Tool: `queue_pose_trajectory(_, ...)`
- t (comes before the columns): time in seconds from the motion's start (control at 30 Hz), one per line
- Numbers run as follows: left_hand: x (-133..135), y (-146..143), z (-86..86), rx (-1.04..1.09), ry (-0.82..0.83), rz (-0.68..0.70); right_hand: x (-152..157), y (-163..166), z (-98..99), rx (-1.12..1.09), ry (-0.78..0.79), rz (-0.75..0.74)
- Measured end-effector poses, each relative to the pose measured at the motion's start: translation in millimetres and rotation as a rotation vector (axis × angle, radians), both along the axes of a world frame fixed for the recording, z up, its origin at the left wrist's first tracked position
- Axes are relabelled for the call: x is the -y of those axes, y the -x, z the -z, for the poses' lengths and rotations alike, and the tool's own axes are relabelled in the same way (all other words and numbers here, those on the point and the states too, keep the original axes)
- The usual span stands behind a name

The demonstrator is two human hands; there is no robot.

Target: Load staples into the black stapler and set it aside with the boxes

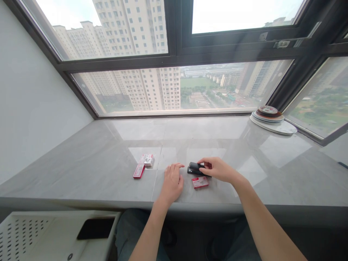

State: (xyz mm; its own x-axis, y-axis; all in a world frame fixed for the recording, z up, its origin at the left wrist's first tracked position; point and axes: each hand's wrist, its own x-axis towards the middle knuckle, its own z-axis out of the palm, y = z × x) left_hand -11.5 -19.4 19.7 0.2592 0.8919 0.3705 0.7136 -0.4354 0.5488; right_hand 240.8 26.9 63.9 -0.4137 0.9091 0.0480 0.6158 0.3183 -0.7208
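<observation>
A small black stapler (195,169) lies on the grey stone window ledge (81,170). My right hand (217,169) rests on it, fingers curled round its right end. My left hand (172,181) lies flat on the ledge just left of the stapler, fingers stretched out, holding nothing. A small red staple box (200,182) sits just below the stapler, between my hands. Further left lie another red staple box (139,171) and an opened white-and-red one (146,160).
A stack of round plates (270,118) stands at the ledge's far right corner by the window. A white perforated bin (40,233) with a dark phone-like slab (95,228) on it sits at lower left, below the ledge. Windows back the ledge.
</observation>
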Motion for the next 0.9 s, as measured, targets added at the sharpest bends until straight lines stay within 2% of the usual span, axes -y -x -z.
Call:
queue_pose_trajectory(0.07, 7, -8, -8.1, 0.012, 0.010, 0.124, -6, -20, 7.2, -0.016, 0.014, 0.090)
queue_pose_trajectory(0.17, 16, -28, -19.1, -0.021, 0.025, 0.414, -10, -42, 23.1, -0.098, 0.055, 0.247)
queue_pose_trajectory(0.23, 19, -38, -22.9, -0.041, 0.042, 0.521, -5, -49, 33.1, -0.192, 0.100, 0.303)
queue_pose_trajectory(0.33, 17, -32, -23.1, -0.030, 0.113, 0.459, 14, -50, 43.1, -0.304, 0.176, 0.360)
queue_pose_trajectory(0.47, 12, 6, -23.3, 0.010, 0.256, 0.289, 44, -33, 48.5, -0.353, 0.307, 0.375)
queue_pose_trajectory(0.63, 8, 43, -32.8, -0.050, 0.404, 0.348, 62, -7, 50.8, -0.404, 0.280, 0.445)
queue_pose_trajectory(0.73, 4, 41, -32.6, -0.085, 0.364, 0.301, 63, 0, 52.7, -0.409, 0.251, 0.493)
queue_pose_trajectory(0.9, -5, 11, -15.7, -0.075, 0.180, 0.204, 59, 20, 54.6, -0.434, 0.244, 0.500)
